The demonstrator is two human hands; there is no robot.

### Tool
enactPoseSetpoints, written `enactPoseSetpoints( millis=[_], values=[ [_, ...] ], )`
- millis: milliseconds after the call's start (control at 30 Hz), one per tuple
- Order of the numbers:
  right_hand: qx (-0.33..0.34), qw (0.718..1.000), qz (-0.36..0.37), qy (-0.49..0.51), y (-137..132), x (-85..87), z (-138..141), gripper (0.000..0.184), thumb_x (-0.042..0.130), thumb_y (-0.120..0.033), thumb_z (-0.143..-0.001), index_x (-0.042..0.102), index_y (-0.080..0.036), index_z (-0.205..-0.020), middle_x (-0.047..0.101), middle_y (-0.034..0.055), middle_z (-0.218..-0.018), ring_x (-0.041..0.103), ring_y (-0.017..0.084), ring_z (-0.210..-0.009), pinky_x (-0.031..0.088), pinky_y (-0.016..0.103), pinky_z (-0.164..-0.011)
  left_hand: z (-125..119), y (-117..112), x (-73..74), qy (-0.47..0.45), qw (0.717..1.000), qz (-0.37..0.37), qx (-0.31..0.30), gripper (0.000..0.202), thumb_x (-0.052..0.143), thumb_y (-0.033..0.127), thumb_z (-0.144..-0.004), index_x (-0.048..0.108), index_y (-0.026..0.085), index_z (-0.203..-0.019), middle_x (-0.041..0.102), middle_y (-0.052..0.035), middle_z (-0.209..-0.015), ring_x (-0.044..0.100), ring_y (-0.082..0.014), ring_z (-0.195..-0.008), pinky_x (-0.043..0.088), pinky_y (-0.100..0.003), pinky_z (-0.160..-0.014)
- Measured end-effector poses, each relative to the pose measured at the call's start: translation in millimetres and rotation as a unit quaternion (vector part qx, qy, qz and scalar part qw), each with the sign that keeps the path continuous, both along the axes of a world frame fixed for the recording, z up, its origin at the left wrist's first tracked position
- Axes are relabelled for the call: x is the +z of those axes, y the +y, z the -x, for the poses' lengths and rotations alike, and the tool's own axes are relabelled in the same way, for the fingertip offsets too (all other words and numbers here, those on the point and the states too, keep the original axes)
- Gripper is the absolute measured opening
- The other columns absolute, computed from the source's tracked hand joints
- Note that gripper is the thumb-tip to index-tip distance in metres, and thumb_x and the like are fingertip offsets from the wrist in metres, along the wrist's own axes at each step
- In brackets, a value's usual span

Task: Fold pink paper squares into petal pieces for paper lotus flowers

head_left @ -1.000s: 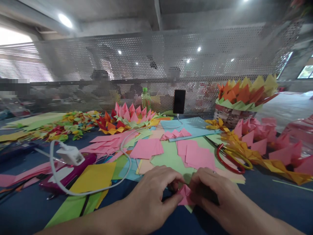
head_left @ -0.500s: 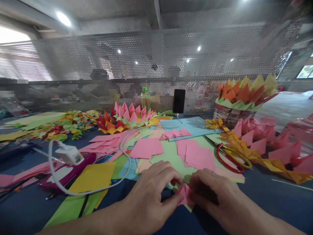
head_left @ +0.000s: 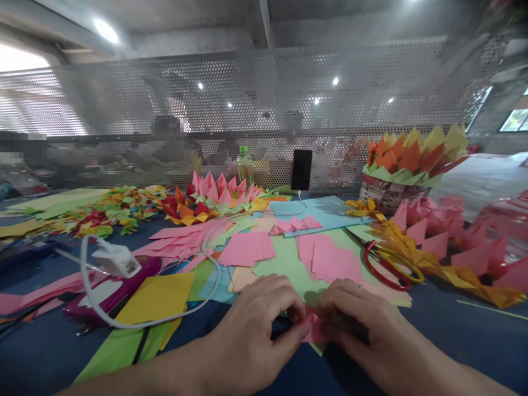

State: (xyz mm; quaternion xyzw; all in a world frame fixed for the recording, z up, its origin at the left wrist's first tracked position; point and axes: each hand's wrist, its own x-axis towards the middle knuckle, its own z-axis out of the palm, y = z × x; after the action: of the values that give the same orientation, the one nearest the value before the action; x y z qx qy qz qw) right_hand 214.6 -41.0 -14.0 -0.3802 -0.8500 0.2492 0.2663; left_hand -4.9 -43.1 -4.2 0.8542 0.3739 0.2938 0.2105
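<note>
Left hand point(head_left: 251, 330) and right hand point(head_left: 358, 324) are meeting at the near edge of the dark blue table point(head_left: 454, 341). Each is closing thumb and fingertips on a small folded pink paper point(head_left: 312, 327) lying between them. It is low against the tabletop, apparently so the surface backs the crease while both sides are being pinned. Just beyond the knuckles, loose pink squares point(head_left: 334, 261) are lying spread on a green sheet point(head_left: 284, 264), within easy reach. Red-handled scissors point(head_left: 388, 267) are resting to their right, blades pointing away. To the left, a white cable point(head_left: 144, 324) is looping over a yellow sheet point(head_left: 159, 297) to a charger plug point(head_left: 117, 259) sitting on a magenta device point(head_left: 115, 291). Farther out, a row of folded pink points point(head_left: 295, 224) is lying on blue paper point(head_left: 330, 212). Folded pink and yellow pieces point(head_left: 445, 242) are lying heaped at right, and a many-petalled paper flower point(head_left: 218, 198) is standing mid-table. At the far edge, a phone point(head_left: 301, 169) is leaning upright against a perforated metal screen point(head_left: 289, 93), beside a green-capped bottle point(head_left: 246, 165).
</note>
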Motion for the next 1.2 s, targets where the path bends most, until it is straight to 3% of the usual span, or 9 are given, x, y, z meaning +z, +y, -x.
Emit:
enactPoseSetpoints(
  millis=[267,433,600,900,1200],
  values=[
    [-0.010,1.000,0.014,-0.024,0.0,-1.1,0.8,0.017,0.052,-0.006,-0.088,0.060,-0.021,-0.087,0.063,-0.0008,-0.085,0.058,0.014,-0.081,0.043,0.025,-0.069,-1.5,3.0,-2.0,-0.015,1.000,0.009,-0.009,0.014,0.058,0.009,-0.086,0.063,0.021,-0.091,0.065,0.0019,-0.085,0.058,-0.0138,-0.083,0.041,-0.026,-0.076],
    [-0.024,0.999,0.010,-0.030,3.5,-0.2,2.7,0.026,0.052,0.000,-0.083,0.063,-0.022,-0.090,0.065,-0.0006,-0.085,0.059,0.015,-0.080,0.043,0.026,-0.069,-4.0,6.9,-3.6,0.000,1.000,0.030,0.003,0.015,0.060,0.006,-0.082,0.064,0.020,-0.087,0.066,0.0024,-0.082,0.059,-0.0132,-0.078,0.042,-0.025,-0.072],
    [-0.032,0.999,-0.006,-0.036,4.0,-0.1,3.4,0.022,0.057,0.000,-0.081,0.063,-0.021,-0.084,0.064,-0.0001,-0.085,0.059,0.015,-0.080,0.044,0.026,-0.069,-4.1,7.7,-5.9,0.005,1.000,0.015,-0.005,0.015,0.060,0.006,-0.083,0.063,0.020,-0.087,0.065,0.0018,-0.082,0.058,-0.0133,-0.078,0.041,-0.025,-0.072],
    [0.023,0.997,-0.047,-0.055,2.2,-2.1,-1.3,0.024,0.051,0.000,-0.087,0.063,-0.021,-0.092,0.062,0.0018,-0.089,0.057,0.016,-0.083,0.044,0.028,-0.071,-0.1,6.6,-6.2,0.028,0.999,-0.009,-0.041,0.017,0.055,0.000,-0.081,0.055,0.017,-0.080,0.059,0.0006,-0.083,0.054,-0.0128,-0.081,0.040,-0.024,-0.072],
    [0.072,0.985,-0.121,-0.098,2.3,-2.4,-2.4,0.026,0.045,-0.002,-0.091,0.064,-0.019,-0.085,0.063,0.0035,-0.083,0.059,0.016,-0.078,0.045,0.027,-0.068,3.3,3.9,-2.9,0.097,0.993,-0.038,-0.062,0.016,0.051,0.004,-0.086,0.061,0.017,-0.083,0.059,-0.0029,-0.087,0.054,-0.0159,-0.085,0.041,-0.027,-0.073]
  ],
)
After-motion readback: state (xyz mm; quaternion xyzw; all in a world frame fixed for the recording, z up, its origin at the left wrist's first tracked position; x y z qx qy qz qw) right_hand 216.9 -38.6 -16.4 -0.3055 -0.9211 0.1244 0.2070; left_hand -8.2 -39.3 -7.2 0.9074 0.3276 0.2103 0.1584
